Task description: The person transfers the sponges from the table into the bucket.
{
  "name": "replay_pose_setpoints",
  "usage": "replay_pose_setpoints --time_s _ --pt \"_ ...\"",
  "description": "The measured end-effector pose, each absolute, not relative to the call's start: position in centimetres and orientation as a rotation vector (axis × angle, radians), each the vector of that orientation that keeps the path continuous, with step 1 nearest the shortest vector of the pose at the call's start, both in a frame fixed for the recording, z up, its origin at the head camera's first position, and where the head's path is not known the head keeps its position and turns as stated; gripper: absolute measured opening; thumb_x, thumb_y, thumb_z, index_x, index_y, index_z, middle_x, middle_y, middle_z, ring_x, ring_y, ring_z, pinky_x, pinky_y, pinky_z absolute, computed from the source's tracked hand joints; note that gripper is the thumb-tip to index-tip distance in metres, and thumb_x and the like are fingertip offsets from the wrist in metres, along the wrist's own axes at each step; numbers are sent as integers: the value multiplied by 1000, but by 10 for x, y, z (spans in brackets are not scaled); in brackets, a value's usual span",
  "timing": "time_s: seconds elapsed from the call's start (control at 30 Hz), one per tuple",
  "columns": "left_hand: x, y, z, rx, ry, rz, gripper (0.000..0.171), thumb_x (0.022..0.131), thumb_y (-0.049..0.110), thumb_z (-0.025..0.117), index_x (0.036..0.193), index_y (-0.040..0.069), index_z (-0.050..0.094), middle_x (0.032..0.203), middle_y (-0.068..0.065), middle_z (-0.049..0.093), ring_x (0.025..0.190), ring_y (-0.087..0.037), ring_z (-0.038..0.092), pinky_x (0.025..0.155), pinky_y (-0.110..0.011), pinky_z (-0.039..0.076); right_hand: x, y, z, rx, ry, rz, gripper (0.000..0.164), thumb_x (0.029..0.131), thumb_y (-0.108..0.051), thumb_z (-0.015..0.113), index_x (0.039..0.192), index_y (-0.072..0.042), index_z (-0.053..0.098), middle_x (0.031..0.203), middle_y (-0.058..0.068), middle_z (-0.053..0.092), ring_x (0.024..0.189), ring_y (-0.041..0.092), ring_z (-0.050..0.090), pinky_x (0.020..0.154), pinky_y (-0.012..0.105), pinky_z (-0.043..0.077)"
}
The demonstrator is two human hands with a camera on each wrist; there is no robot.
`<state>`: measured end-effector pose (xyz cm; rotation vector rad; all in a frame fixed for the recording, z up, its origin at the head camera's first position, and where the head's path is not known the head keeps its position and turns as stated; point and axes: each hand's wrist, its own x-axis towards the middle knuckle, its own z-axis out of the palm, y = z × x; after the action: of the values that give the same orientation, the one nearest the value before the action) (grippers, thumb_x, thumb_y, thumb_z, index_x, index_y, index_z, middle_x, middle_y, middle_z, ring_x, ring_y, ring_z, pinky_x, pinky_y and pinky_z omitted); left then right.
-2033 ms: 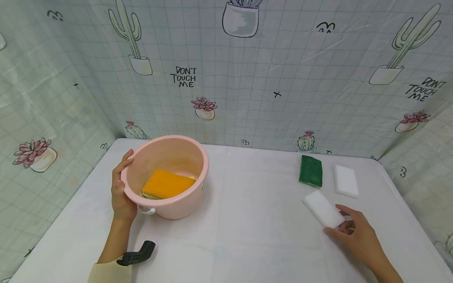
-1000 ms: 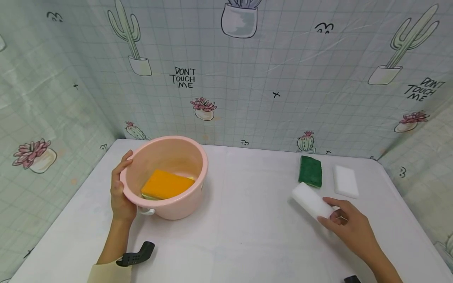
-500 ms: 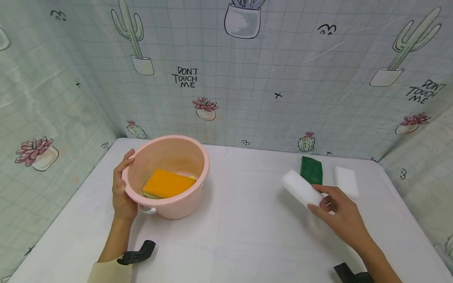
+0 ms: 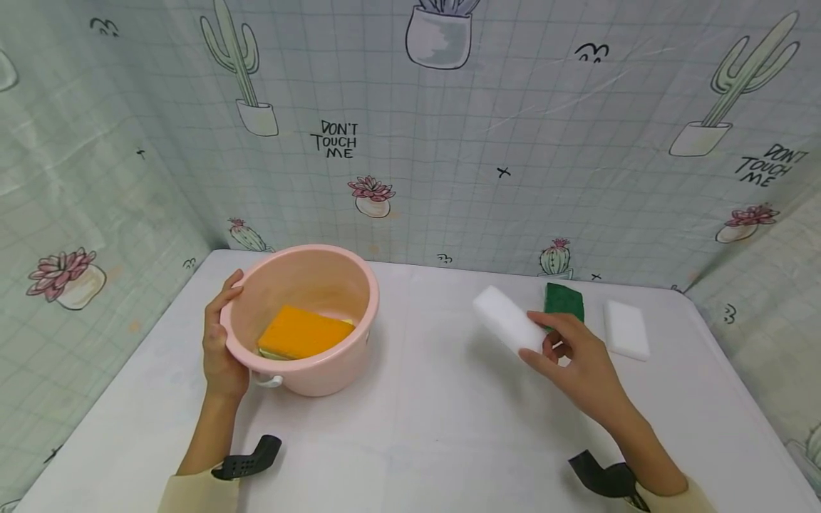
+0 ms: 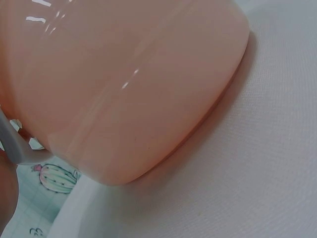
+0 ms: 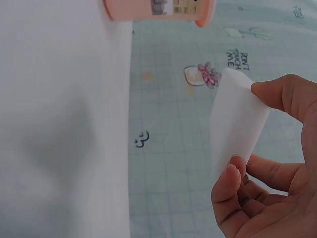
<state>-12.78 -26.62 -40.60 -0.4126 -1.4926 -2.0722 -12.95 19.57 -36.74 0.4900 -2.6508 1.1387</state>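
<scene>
A pink bucket (image 4: 327, 374) stands at the table's left, tilted slightly in the head view. My left hand (image 4: 222, 349) grips its rim from the left side, fingers over the edge. Inside the bucket lies an orange sponge (image 4: 304, 333) with a pale green underside; what is beneath it is mostly hidden. My right hand (image 4: 577, 363) pinches a white sponge block (image 4: 507, 318) by its near end, thumb on one edge and fingers on the other. The block hangs above the table, its shadow below. In the right wrist view the same white sponge block (image 6: 237, 119) shows clearly between thumb and fingers.
Behind my right hand a green scouring pad (image 4: 564, 303) lies on the white table (image 4: 436, 427), partly covered by the fingers. Another white sponge block (image 4: 626, 330) lies to its right. A printed cactus curtain (image 4: 436, 157) closes off the back and sides.
My right hand has lifted the white sponge block off the table and carried it leftward, toward the bucket. My left hand keeps its grip on the rim, and the bucket stays put.
</scene>
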Motion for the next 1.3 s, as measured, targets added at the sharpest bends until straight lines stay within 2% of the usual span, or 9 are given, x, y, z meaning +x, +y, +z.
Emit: replay_pose_setpoints --time_s 0.57,0.9,1.3 --pt "-128 -268 -409 -416 -1505 -2048 50 90 38 57 129 8 54 152 -14 27 137 -31 27 107 -30 35 -138 160 -343 621 -2502 1279 49 81 -13 78 126 -13 60 100 -1 52 80 15 51 66 19 48" --pt "-128 -267 -407 -421 -1491 -2061 49 89 38 57 128 7 54 152 -14 27 137 -31 25 108 -30 33 -139 136 -326 688 -2466 1314 49 80 -16 78 126 -16 61 102 -2 53 79 15 52 66 22 50" --pt "-128 -267 -407 -395 -1506 -2053 49 89 38 57 128 9 55 152 -12 29 137 -29 27 107 -28 35 -142 115 -315 782 -2417 1358 48 81 -16 78 125 -14 61 101 1 55 80 14 53 65 27 51"
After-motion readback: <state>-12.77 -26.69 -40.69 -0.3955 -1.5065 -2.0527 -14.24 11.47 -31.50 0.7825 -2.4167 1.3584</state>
